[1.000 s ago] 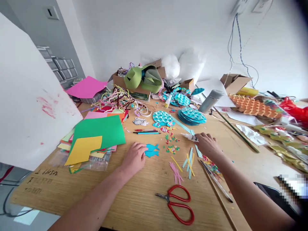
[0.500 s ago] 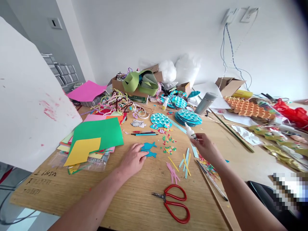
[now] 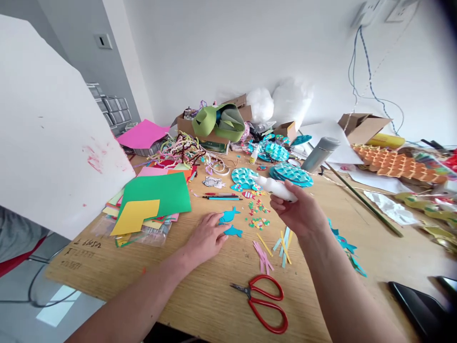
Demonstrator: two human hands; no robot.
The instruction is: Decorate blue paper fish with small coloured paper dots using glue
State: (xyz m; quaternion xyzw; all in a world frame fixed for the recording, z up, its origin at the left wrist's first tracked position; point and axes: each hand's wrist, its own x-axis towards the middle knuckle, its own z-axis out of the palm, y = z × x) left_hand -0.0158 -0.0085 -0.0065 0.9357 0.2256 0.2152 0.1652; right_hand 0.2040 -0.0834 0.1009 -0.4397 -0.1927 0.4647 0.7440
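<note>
My left hand (image 3: 209, 237) lies on the wooden table, palm down with the fingers stretched out. Its fingertips rest on the left ends of two blue paper fish (image 3: 230, 216), one above the other, and partly cover them. Above the table, my right hand (image 3: 298, 205) is closed around a white glue bottle (image 3: 274, 186). The bottle lies nearly level, its nozzle pointing left over a scaly turquoise paper piece (image 3: 244, 177). Red-handled scissors (image 3: 266, 302) lie near the front, below pink paper strips (image 3: 262, 257).
Coloured paper sheets (image 3: 174, 193) are piled on the left beside a white board (image 3: 53, 128). Pens (image 3: 223, 196), confetti (image 3: 259, 222) and yellow and blue strips (image 3: 284, 247) lie mid-table. A grey flask (image 3: 320, 155) stands behind my right hand. Phones (image 3: 416, 305) lie at right.
The right hand has tipped the glue bottle from leaning upright to nearly level, nozzle leftward. My left hand stays on the blue fish. The whole view has shifted a little left.
</note>
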